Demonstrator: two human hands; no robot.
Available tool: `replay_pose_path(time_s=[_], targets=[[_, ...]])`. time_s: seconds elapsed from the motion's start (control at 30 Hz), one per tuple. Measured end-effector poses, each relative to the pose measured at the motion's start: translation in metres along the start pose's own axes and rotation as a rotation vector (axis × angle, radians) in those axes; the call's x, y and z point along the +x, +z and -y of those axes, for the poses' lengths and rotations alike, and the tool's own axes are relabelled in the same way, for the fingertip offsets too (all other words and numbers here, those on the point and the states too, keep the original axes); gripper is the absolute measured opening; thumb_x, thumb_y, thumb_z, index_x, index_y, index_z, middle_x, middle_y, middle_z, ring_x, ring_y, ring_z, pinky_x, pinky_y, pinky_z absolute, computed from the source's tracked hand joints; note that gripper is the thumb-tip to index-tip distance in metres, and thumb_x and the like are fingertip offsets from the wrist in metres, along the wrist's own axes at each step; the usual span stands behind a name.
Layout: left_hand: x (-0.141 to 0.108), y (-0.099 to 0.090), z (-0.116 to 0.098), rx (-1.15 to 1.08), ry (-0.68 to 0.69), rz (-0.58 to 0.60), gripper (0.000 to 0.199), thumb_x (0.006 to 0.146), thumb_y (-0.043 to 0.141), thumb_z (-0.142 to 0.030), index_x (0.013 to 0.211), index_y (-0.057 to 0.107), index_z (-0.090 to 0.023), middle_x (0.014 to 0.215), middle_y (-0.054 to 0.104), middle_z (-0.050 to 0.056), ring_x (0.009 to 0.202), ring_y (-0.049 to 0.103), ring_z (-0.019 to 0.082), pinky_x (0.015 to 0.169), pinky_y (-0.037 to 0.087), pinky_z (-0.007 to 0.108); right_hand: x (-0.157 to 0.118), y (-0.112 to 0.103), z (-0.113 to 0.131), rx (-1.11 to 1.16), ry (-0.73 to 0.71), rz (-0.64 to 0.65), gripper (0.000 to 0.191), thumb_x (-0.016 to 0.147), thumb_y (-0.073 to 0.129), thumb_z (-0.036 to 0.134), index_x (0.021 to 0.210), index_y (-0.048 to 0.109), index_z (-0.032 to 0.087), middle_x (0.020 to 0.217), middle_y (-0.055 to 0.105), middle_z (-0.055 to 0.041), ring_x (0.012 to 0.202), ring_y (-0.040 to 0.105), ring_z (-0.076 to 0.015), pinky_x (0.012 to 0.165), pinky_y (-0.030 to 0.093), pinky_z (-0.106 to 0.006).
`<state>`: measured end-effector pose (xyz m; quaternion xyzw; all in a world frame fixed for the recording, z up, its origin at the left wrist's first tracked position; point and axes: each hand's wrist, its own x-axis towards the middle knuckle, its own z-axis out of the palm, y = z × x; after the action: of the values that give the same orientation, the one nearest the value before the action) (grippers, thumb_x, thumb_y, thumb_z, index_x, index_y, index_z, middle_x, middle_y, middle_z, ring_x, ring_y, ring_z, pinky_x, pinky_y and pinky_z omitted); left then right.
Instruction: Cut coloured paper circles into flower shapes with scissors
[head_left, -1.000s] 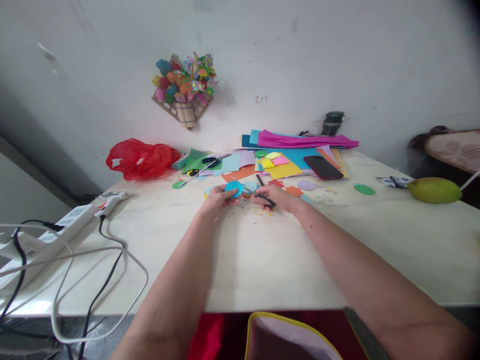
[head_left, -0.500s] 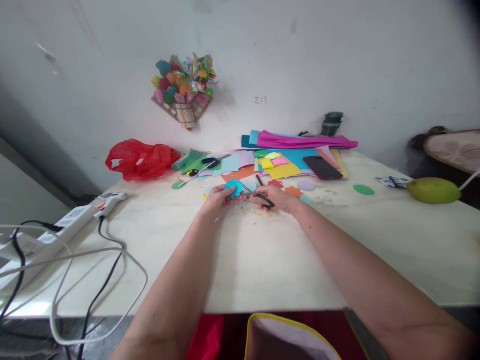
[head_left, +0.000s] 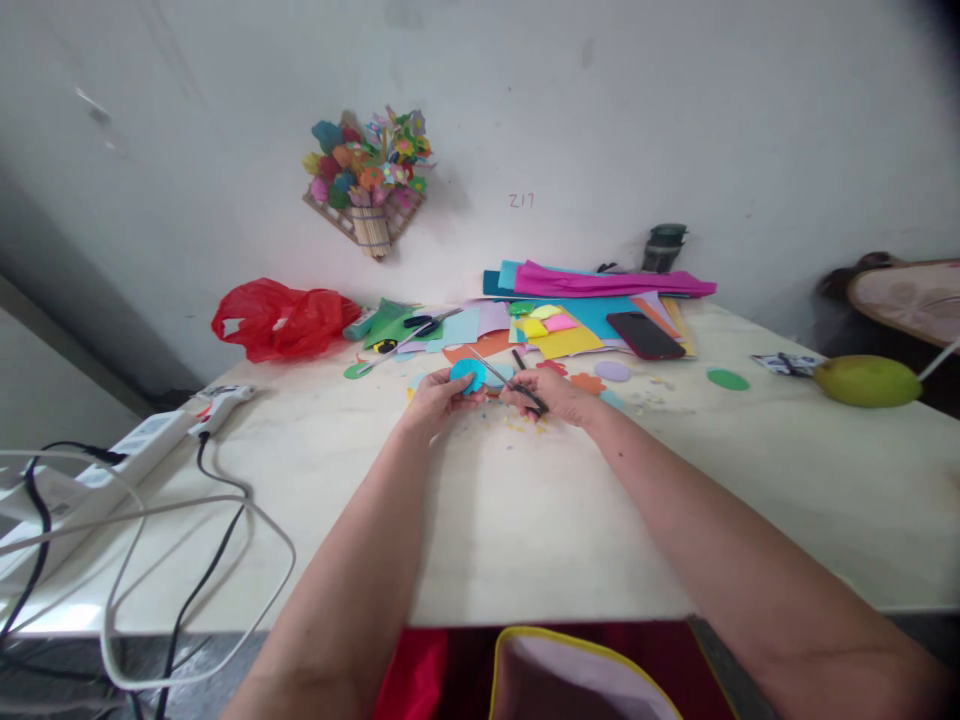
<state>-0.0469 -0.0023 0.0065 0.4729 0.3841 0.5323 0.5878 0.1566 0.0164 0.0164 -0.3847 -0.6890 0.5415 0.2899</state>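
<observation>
Between thumb and fingers, my left hand pinches a round blue paper cutout with a scalloped edge. My right hand is closed around the dark handles of a pair of scissors. The blades point up and left, beside the blue cutout's right edge. Under and around the hands lie tiny paper scraps. An orange flower cutout and a lilac oval rest just right of my right hand. A light blue piece lies behind the scissors, partly hidden.
Coloured sheets, a phone and a second pair of scissors lie toward the wall. A red plastic bag sits back left. Power strips with loose cables occupy the left edge. A yellow-green fruit-like object is at right.
The blue cutout has turned slightly in my left hand. The scissor blades have swung up a little, away from its edge. Both arms stay almost where they were.
</observation>
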Motion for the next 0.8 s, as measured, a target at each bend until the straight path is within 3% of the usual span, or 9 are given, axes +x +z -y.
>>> replay_pose_path(time_s=[0.5,0.8], targets=[[-0.0009,-0.0005,-0.0026,0.092,0.013,-0.018,0.031,0.052,0.081,-0.031,0.069,0.063,-0.012,0.056,0.059,0.001,0.044,0.050,0.007,0.045,0.039,0.019,-0.0020,-0.0013,0.0058,0.031,0.014,-0.111,0.024,0.068,0.070,0.031,0.071,0.055,0.013,0.056,0.058,0.0004,0.038,0.045,-0.0046,0.035,0.033,-0.016],[0.0018,-0.0004,0.0019,0.152,-0.012,0.063,0.026,0.055,0.078,-0.030,0.068,0.063,-0.013,0.055,0.056,-0.001,0.043,0.047,0.006,0.044,0.037,0.019,0.0072,0.0011,0.0000,0.268,-0.180,-0.205,0.046,0.051,0.079,0.023,0.089,0.054,0.018,0.069,0.064,0.0019,0.058,0.059,-0.0098,0.058,0.048,-0.022]])
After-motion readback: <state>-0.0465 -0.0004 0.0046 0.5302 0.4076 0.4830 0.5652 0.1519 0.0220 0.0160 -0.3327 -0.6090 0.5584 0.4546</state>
